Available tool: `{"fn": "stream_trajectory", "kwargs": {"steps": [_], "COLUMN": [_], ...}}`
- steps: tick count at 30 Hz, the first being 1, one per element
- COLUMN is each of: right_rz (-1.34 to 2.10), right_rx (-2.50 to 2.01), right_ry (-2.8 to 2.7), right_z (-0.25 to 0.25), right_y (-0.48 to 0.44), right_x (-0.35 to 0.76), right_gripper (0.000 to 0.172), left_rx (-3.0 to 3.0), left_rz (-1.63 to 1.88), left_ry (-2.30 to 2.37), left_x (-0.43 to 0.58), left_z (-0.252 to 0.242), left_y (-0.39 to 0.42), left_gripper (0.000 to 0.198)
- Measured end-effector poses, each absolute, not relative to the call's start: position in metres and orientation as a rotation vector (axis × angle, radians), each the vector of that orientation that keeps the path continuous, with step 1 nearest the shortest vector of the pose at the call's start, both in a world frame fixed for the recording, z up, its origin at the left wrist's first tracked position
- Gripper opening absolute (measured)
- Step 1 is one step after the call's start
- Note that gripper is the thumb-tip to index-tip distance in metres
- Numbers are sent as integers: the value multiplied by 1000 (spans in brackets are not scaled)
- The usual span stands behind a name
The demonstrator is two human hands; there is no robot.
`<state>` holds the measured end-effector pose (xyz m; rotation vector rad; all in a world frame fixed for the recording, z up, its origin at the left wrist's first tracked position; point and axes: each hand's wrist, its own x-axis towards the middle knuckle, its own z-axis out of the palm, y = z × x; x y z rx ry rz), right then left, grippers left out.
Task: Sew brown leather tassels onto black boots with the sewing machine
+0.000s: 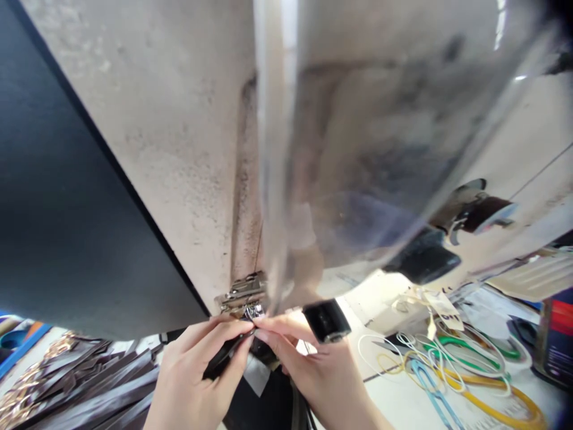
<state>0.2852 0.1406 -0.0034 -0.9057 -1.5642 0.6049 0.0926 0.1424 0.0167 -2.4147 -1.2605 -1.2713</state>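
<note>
My left hand (201, 364) pinches a dark strap (222, 357) between thumb and fingers, just below the presser foot (254, 310) of a sewing machine (179, 149). From the other side, my right hand (308, 358) has its thumb and forefinger pressed together at the strap's tip, touching my left fingertips. The shiny metal needle area (244, 291) sits directly above both hands. A black square piece (326, 321) appears over the right hand near the wrist. What lies exactly between the right fingertips is hidden.
A clear plastic guard (275, 149) hangs close in front of the machine. Many dark straps with gold-coloured ends (89, 382) lie at lower left. At right are tangled white cords (441, 352), green and yellow loops, a light-blue tool (432, 388) and a dark-red box (555, 346).
</note>
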Motion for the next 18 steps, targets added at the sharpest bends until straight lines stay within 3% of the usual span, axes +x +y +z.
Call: {"fn": "stream_trajectory", "kwargs": {"steps": [5, 10, 15, 18], "right_rz": [168, -73, -188, -237], "right_rx": [-868, -834, -756, -680], "right_ry": [-1768, -1864, -1839, -1870], "right_z": [4, 6, -5, -8], "right_y": [136, 136, 144, 146], "right_x": [289, 293, 294, 297], "right_gripper": [25, 31, 34, 36], "left_rx": [-2451, -2382, -2313, -2359], "left_rz": [-1238, -1208, -956, -968], "left_ry": [-1293, -1206, -769, -729], "left_x": [93, 97, 89, 85], "left_z": [18, 22, 21, 17], "left_y": [139, 141, 139, 138], "left_gripper": [20, 6, 28, 29]}}
